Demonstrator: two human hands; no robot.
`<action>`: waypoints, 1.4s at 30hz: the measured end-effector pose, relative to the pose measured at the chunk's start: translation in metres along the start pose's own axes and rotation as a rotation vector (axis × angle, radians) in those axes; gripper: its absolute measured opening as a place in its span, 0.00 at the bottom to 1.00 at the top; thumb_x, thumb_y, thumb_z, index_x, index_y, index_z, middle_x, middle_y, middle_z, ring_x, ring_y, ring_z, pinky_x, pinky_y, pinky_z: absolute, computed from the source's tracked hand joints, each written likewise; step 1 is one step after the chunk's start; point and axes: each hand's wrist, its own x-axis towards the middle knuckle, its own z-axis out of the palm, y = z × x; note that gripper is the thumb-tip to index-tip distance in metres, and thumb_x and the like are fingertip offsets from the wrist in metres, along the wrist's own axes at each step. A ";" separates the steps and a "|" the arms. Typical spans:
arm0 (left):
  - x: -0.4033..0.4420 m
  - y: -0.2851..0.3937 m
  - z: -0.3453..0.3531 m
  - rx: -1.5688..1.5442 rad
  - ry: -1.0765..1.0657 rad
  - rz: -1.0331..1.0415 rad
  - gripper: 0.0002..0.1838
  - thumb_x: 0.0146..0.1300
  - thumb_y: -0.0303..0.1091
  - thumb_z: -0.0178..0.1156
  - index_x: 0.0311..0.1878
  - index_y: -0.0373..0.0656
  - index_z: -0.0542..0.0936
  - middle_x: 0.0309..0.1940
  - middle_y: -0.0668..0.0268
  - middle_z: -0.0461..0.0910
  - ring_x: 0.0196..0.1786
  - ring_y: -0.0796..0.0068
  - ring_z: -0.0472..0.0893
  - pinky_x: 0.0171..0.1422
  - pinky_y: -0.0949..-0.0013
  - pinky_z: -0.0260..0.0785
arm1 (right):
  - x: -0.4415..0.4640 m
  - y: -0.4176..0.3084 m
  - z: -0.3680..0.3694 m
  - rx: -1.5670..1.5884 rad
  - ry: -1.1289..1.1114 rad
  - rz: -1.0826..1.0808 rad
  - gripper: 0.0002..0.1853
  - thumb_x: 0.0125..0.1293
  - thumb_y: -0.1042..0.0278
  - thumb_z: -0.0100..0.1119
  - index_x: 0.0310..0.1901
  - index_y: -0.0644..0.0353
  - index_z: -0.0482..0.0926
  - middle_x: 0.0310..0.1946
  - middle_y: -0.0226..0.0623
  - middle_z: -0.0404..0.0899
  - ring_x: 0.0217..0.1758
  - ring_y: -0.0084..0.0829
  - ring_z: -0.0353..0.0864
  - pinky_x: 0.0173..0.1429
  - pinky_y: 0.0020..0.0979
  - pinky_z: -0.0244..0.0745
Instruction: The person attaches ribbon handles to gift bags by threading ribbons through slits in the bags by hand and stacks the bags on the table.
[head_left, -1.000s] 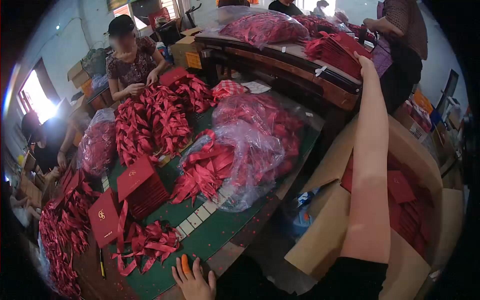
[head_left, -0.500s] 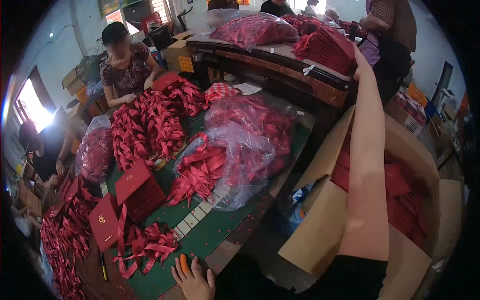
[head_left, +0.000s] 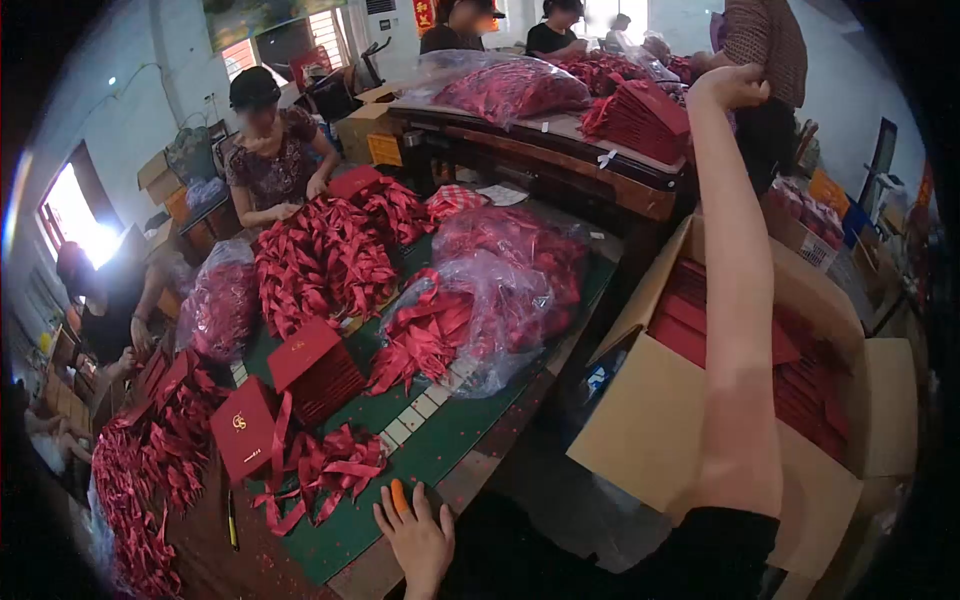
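**Right hand (head_left: 742, 88) off the red stack (head_left: 645, 115) — left hand (head_left: 417, 530) flat on the near bench (head_left: 455, 430)**

Change over the last second: right hand was on the stack's right side, now it's apart from it — raised, wrist bent, in front of a standing person (head_left: 765, 55). Fingers look curled; nothing visible in them, but can't tell if they're fully closed or hold something small. Contact with that person: can't tell.

Stack is on the rear bench (head_left: 640, 200), near a bag of ribbon (head_left: 515, 85), pieces packed in a row. It stays put without the hand, so I read it as set down and let go.

Left hand: no change. Open, palm down, fingers spread at the bench edge, orange cover (head_left: 399, 496) on one finger. Grips nothing visible. Loose ribbons (head_left: 335, 465) near it; past those, a red folder (head_left: 243, 425) with a gold mark and a small stack (head_left: 318, 375) next to it.

Right arm (head_left: 740, 300) crosses the open carton (head_left: 640, 400). Red pieces (head_left: 820, 410) inside, on both sides of the arm; what's under it is hidden.
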 end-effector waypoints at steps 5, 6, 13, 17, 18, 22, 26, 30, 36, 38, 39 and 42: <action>-0.001 -0.001 -0.016 -0.008 0.083 0.026 0.28 0.62 0.46 0.58 0.62 0.41 0.69 0.64 0.45 0.63 0.71 0.40 0.56 0.71 0.34 0.43 | -0.059 -0.052 -0.001 -0.066 -0.685 -0.759 0.24 0.73 0.55 0.45 0.61 0.64 0.54 0.66 0.53 0.49 0.67 0.44 0.58 0.67 0.47 0.56; -0.001 -0.001 -0.018 -0.037 0.116 0.034 0.29 0.62 0.47 0.58 0.64 0.42 0.68 0.64 0.46 0.63 0.71 0.40 0.56 0.71 0.33 0.43 | -0.135 -0.136 -0.026 0.269 -0.759 -0.662 0.21 0.68 0.64 0.50 0.57 0.72 0.66 0.55 0.53 0.68 0.56 0.44 0.69 0.63 0.39 0.63; -0.034 -0.026 -0.033 -0.267 0.292 0.153 0.33 0.61 0.43 0.63 0.69 0.51 0.64 0.67 0.46 0.56 0.74 0.39 0.47 0.72 0.32 0.38 | -0.341 -0.196 -0.154 1.063 -1.524 -1.726 0.13 0.65 0.61 0.53 0.48 0.55 0.72 0.46 0.33 0.75 0.53 0.31 0.73 0.60 0.34 0.70; -0.061 -0.060 -0.045 -0.268 0.316 0.009 0.34 0.63 0.41 0.61 0.70 0.49 0.61 0.69 0.44 0.51 0.74 0.38 0.45 0.73 0.35 0.37 | -0.430 -0.181 -0.185 0.664 -1.914 -0.875 0.11 0.61 0.62 0.60 0.38 0.60 0.77 0.35 0.35 0.77 0.40 0.37 0.77 0.47 0.35 0.74; -0.065 -0.068 -0.046 -0.305 0.330 -0.040 0.34 0.63 0.41 0.61 0.70 0.48 0.60 0.70 0.43 0.50 0.74 0.38 0.45 0.73 0.35 0.36 | -0.454 -0.174 -0.189 0.445 -1.964 -0.486 0.12 0.60 0.62 0.62 0.39 0.62 0.78 0.35 0.36 0.78 0.39 0.34 0.79 0.46 0.34 0.75; -0.058 -0.101 -0.059 -0.284 0.268 -0.211 0.37 0.65 0.44 0.59 0.73 0.48 0.55 0.71 0.38 0.46 0.75 0.36 0.40 0.74 0.36 0.33 | -0.534 -0.192 -0.178 0.100 -1.881 0.521 0.17 0.63 0.60 0.63 0.46 0.64 0.79 0.38 0.39 0.83 0.38 0.28 0.82 0.46 0.30 0.76; -0.009 -0.147 -0.066 0.033 0.331 -0.297 0.39 0.66 0.58 0.51 0.75 0.54 0.52 0.71 0.40 0.51 0.75 0.34 0.40 0.71 0.28 0.30 | -0.649 -0.176 -0.190 -0.191 -2.120 0.480 0.32 0.62 0.49 0.61 0.56 0.72 0.70 0.48 0.51 0.78 0.50 0.42 0.80 0.53 0.38 0.74; 0.016 -0.175 -0.042 -0.023 0.118 -0.389 0.36 0.66 0.64 0.45 0.74 0.62 0.56 0.71 0.52 0.57 0.71 0.32 0.51 0.67 0.22 0.31 | -0.691 -0.174 -0.180 -0.619 -2.328 0.554 0.43 0.62 0.43 0.60 0.58 0.83 0.63 0.53 0.60 0.74 0.52 0.46 0.79 0.55 0.40 0.74; -0.001 -0.167 -0.029 -0.028 0.062 -0.222 0.31 0.67 0.62 0.46 0.70 0.63 0.63 0.68 0.56 0.64 0.72 0.34 0.52 0.67 0.22 0.31 | -0.721 -0.131 -0.188 -0.448 -2.215 0.981 0.21 0.57 0.62 0.68 0.43 0.72 0.78 0.39 0.49 0.83 0.41 0.37 0.85 0.43 0.36 0.79; -0.003 -0.166 -0.022 -0.023 0.127 -0.162 0.28 0.67 0.59 0.49 0.67 0.62 0.68 0.66 0.55 0.66 0.71 0.34 0.54 0.67 0.21 0.31 | -0.723 -0.129 -0.188 -0.446 -2.228 1.063 0.20 0.57 0.63 0.68 0.43 0.72 0.79 0.39 0.48 0.83 0.40 0.37 0.85 0.43 0.35 0.79; -0.002 -0.165 -0.020 -0.006 0.144 -0.142 0.28 0.67 0.58 0.49 0.67 0.61 0.68 0.66 0.54 0.67 0.71 0.34 0.54 0.67 0.21 0.30 | -0.723 -0.128 -0.188 -0.449 -2.233 1.106 0.19 0.57 0.63 0.68 0.43 0.71 0.79 0.39 0.48 0.83 0.40 0.37 0.85 0.43 0.35 0.79; -0.002 -0.164 -0.017 -0.009 0.127 -0.123 0.27 0.68 0.58 0.48 0.67 0.61 0.68 0.65 0.55 0.67 0.72 0.35 0.53 0.66 0.21 0.28 | -0.725 -0.126 -0.188 -0.473 -2.231 1.246 0.18 0.57 0.64 0.68 0.43 0.71 0.79 0.39 0.47 0.84 0.40 0.36 0.85 0.43 0.34 0.80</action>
